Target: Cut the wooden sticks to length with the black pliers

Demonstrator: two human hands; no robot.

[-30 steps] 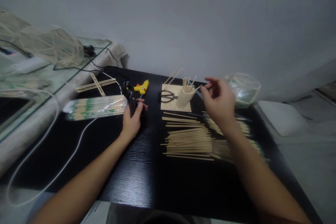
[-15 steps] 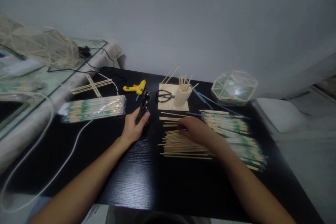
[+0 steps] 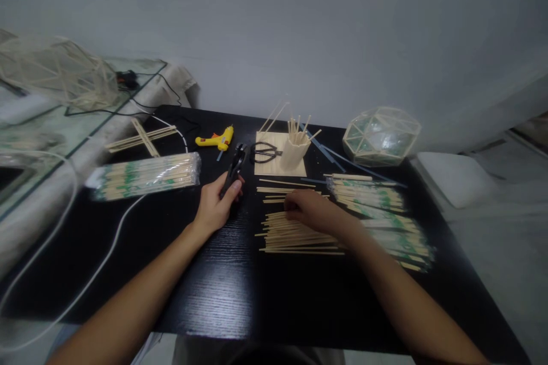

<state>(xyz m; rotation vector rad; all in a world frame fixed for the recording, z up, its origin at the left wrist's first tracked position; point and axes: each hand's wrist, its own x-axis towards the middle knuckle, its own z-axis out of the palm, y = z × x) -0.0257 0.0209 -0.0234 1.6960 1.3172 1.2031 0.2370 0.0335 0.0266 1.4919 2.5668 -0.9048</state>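
L hand (image 3: 216, 199) is closed round a black hand tool (image 3: 234, 170), smooth and narrow, its head tilted up and away. R hand (image 3: 314, 209) is palm-down w/ fingers curled in at the loose sticks (image 3: 299, 234); can't tell if it has hold of one. Those sticks are thin, straight, pale wood, lying roughly parallel, partly under R hand & to the right of L hand.

Beyond R hand: a ridged, round wooden cup (image 3: 293, 154) w/ sticks upright in it, on a flat, square-cornered wood board (image 3: 274, 168). Black scissors (image 3: 264, 152) w/ big looped handles lie partly on the board. Yellow plastic glue gun (image 3: 215, 138) is beyond L hand. Left of L hand, a shiny clear-plastic pack (image 3: 148, 175) of sticks w/ green print; near R forearm, more packs (image 3: 396, 228), same look. Far right, a faceted see-through shape (image 3: 382, 136) w/ pale stick edges. Table (image 3: 278, 302) is black, glossy, w/ fine wood grain.
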